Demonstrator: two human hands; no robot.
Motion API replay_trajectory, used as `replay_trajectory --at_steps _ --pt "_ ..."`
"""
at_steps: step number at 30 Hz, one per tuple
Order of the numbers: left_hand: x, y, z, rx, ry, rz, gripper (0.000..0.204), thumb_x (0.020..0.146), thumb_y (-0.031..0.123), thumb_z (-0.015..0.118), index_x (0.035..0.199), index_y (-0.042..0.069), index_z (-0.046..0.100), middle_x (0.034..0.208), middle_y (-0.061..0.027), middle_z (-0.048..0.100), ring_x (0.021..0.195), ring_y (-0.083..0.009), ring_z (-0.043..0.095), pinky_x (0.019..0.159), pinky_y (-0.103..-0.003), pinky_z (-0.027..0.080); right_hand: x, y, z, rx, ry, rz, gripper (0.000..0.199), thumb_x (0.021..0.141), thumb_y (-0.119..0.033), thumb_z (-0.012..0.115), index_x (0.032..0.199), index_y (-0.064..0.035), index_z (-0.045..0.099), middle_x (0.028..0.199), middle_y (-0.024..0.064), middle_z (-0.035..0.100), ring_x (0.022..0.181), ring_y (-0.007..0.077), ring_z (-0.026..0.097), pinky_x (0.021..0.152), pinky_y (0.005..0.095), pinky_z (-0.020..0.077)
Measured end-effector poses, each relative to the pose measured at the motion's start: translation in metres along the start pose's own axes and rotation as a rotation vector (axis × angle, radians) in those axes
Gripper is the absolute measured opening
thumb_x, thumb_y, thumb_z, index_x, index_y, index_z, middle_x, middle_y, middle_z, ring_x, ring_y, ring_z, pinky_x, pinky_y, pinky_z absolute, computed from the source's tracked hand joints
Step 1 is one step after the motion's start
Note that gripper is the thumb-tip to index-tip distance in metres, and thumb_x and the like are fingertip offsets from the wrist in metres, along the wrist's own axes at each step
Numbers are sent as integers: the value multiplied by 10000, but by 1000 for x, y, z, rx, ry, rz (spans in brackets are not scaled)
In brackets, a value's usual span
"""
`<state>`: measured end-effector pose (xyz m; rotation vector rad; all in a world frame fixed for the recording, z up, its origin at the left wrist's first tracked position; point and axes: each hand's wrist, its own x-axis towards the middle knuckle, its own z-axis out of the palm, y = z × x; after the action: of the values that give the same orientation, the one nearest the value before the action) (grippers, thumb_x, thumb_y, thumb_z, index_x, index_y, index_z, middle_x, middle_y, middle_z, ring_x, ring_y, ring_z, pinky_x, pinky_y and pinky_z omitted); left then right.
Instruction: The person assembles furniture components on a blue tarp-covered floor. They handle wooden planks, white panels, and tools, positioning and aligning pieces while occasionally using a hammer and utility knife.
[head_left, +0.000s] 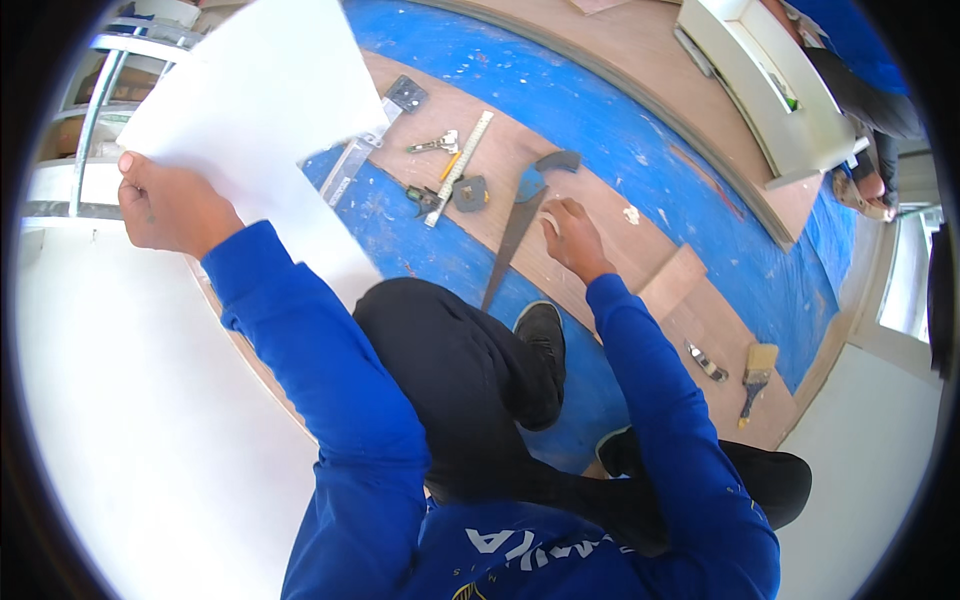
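Observation:
At the upper left, my left hand [175, 208] is closed on the edge of a large white sheet [255, 95], its thumb on top. The sheet stands tilted and hides part of the floor behind it. My right hand [577, 240] is over a wooden board [640, 235], its fingers loosely bent and slightly apart, with nothing visible in them. Just left of it lies a handsaw [516, 232] with a blue and dark handle. Left of the saw are a tape measure [470, 194], a folding rule [460, 168], a yellow pencil [450, 166] and an adjustable wrench [434, 143].
Blue sheeting [600, 130] covers the floor. A small wood block [672, 283], a utility knife [706, 362] and a paintbrush [758, 382] lie on the board to the right. A white box-like piece [765, 85] rests at the upper right, near another person [868, 95]. Metal rails [85, 140] stand far left.

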<state>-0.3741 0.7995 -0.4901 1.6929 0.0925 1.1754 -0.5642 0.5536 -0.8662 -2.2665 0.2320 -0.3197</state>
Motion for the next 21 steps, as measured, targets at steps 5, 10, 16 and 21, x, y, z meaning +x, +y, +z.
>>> replay_trajectory --at_steps 5,10,16,21 --pt "-2 2 13 199 -109 221 445 1047 359 567 933 -43 718 840 -104 714 742 -201 645 671 -335 529 85 -20 64 102 -112 -56 264 931 -154 641 1176 -63 678 1210 189 668 1140 398 619 949 482 523" --pt "-12 13 24 257 -192 273 482 1060 423 553 909 1 732 791 -62 707 724 -166 638 673 -304 521 147 -47 120 -89 -300 -14 342 961 -250 609 1282 -147 661 1189 188 679 1158 386 627 932 508 522" --pt "-10 4 25 306 -203 242 505 1085 420 509 865 13 710 808 -55 707 726 -148 636 687 -293 515 153 -49 146 -370 -354 66 429 954 -316 636 1347 -147 598 1080 165 713 1079 347 672 851 498 539" --pt "-16 7 32 237 -228 202 528 1079 450 528 849 12 712 783 -42 699 715 -133 626 677 -287 510 145 -39 149 -314 -191 188 423 931 -343 665 1307 -156 609 961 146 732 947 348 718 794 499 566"
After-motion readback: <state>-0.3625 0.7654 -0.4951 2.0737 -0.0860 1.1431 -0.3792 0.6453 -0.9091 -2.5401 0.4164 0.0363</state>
